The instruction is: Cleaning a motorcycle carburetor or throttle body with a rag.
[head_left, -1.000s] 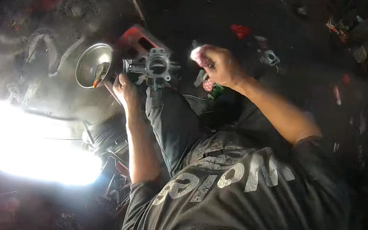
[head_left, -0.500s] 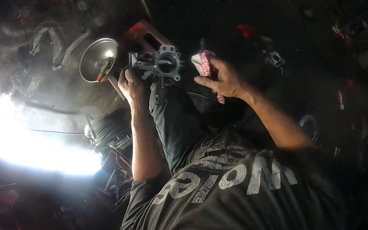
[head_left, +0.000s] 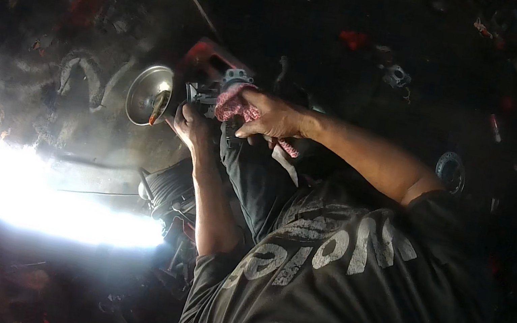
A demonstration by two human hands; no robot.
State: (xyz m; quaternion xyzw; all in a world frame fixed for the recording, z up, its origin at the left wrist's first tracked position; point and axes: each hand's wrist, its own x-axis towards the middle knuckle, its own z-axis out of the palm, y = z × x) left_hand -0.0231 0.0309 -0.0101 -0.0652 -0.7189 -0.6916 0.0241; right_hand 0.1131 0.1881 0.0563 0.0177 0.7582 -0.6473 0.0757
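2 bare hands share 1 metal part point(head_left: 238, 77), which sits above the person's trouser leg point(head_left: 256, 185), with its holed end plate showing above the cloth point(head_left: 234, 104). The left hand point(head_left: 191, 128) is at the part's lower left end, its fingers bent in and closed on that end as far as can be seen, their far tips hidden; holding it there probably steadies the part while leaving its other side free. The right hand point(head_left: 273, 120) has its fingers bunched round the red-and-white cloth, with no clear gap between them, and presses it to the part's right side; folding it into a wad likely lets the fingers push through it without touching bare metal. A pale strip point(head_left: 286, 165) hangs below that hand; whether it belongs to the cloth, I cannot tell. Just beyond the left hand is a shallow metal bowl point(head_left: 133, 103), probably set there for easy reach, and a slim tool point(head_left: 159, 108) with an orange tip leans along the bowl's right rim, perhaps so that its end is simple to pick up. A glaring light point(head_left: 53, 206) at lower left brightens the floor point(head_left: 40, 115) around it, whose edges are lost in the dark. Farther right lies a smaller holed casting point(head_left: 396, 76), well apart from both hands.
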